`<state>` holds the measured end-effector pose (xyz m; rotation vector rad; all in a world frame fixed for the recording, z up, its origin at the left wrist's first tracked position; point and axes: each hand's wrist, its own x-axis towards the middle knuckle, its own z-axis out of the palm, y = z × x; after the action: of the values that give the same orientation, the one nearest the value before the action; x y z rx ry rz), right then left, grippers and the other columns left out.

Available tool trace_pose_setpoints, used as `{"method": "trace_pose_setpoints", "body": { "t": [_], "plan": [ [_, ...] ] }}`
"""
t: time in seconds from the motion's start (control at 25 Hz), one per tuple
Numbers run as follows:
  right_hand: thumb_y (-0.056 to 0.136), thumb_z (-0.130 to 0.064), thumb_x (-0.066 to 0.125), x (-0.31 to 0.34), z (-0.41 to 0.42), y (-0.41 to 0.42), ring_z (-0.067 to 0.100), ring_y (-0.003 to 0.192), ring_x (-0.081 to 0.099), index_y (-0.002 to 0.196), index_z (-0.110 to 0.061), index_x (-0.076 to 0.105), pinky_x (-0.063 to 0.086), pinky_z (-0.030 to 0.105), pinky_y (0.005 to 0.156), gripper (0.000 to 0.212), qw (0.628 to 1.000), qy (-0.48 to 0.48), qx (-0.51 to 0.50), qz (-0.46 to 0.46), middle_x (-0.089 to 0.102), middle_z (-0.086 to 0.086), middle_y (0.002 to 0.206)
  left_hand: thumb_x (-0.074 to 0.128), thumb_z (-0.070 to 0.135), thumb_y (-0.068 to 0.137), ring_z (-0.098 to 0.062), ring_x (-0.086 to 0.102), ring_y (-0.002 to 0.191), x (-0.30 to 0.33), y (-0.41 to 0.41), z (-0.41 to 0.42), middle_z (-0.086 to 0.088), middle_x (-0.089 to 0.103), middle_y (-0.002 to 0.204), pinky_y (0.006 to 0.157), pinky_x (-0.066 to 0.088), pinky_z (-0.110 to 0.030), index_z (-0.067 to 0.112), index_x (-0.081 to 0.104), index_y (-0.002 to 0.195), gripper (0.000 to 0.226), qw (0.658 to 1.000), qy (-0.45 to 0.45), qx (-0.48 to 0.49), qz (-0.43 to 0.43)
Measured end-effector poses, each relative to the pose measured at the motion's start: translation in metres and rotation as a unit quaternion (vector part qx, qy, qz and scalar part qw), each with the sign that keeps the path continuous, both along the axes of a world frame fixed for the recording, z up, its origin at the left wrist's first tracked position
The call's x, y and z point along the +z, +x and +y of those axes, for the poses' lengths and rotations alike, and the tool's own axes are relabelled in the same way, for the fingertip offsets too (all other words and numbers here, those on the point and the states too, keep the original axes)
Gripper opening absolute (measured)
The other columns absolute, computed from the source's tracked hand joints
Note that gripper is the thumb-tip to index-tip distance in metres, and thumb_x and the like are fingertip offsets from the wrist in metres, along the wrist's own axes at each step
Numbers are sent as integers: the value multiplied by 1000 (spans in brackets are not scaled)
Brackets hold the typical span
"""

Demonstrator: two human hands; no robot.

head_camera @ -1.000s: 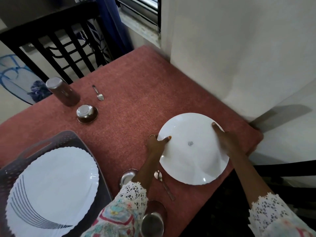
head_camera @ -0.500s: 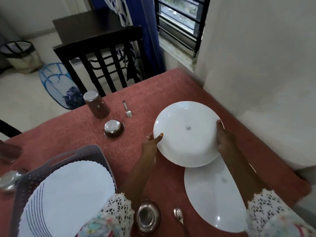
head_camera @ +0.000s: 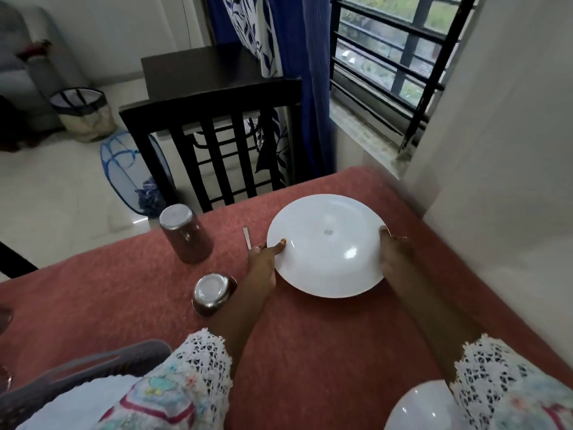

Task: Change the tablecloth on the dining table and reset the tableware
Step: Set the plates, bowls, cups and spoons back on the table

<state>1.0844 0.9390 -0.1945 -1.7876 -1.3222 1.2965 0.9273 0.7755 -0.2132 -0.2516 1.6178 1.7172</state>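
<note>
An upside-down white plate (head_camera: 327,246) is at the far end of the table, on or just above the terracotta tablecloth (head_camera: 310,352). My left hand (head_camera: 263,259) grips its left rim and my right hand (head_camera: 395,259) grips its right rim. To the left stand an inverted steel tumbler (head_camera: 185,233) and an inverted small steel bowl (head_camera: 212,293). A spoon (head_camera: 247,237) lies beside the plate, its bowl hidden by my left hand. A second white plate (head_camera: 418,408) lies at the near right edge.
A grey plastic basket (head_camera: 77,370) holding a scalloped white plate (head_camera: 77,405) sits at the near left. A black chair (head_camera: 217,144) stands at the table's far end. The wall (head_camera: 496,150) and a barred window (head_camera: 387,57) border the right side.
Both hands lifted the top plate off the one beneath and carried it to the table's far end, beside the spoon. The view tilted up, so the lower plate now sits at the bottom edge.
</note>
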Motion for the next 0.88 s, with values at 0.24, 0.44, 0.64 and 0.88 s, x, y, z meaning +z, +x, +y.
{"method": "trace_pose_setpoints", "body": {
  "t": [0.24,0.44,0.64,0.88],
  "plan": [
    [90,-28,59,-8,18,-25,39,119,52,123,13,51,41,39,101,53,999,19,8,-28,53,28,129,70,7,81,-29,57,109,-2,-25,26,-12,58,124,97,48,-44,3,43,129,56,997,-44,-2,58],
    [90,-27,60,1,17,-26,38,120,52,125,12,49,41,38,98,53,998,12,10,-56,53,26,131,68,8,84,-25,55,103,5,-25,35,-10,57,121,98,47,-42,2,44,128,50,993,-73,14,88],
    [95,-32,52,20,6,-30,37,123,49,130,7,46,40,38,98,53,995,21,18,-93,51,23,134,69,6,82,-32,57,109,20,-29,25,-15,58,124,97,48,-45,1,45,127,51,998,-26,39,42],
    [97,-20,44,63,-37,-12,32,113,55,122,10,51,39,29,78,39,997,54,-32,36,55,22,129,63,2,86,-32,58,107,55,-10,-22,-13,58,124,97,47,-48,1,42,132,50,996,70,49,-14]
  ]
}}
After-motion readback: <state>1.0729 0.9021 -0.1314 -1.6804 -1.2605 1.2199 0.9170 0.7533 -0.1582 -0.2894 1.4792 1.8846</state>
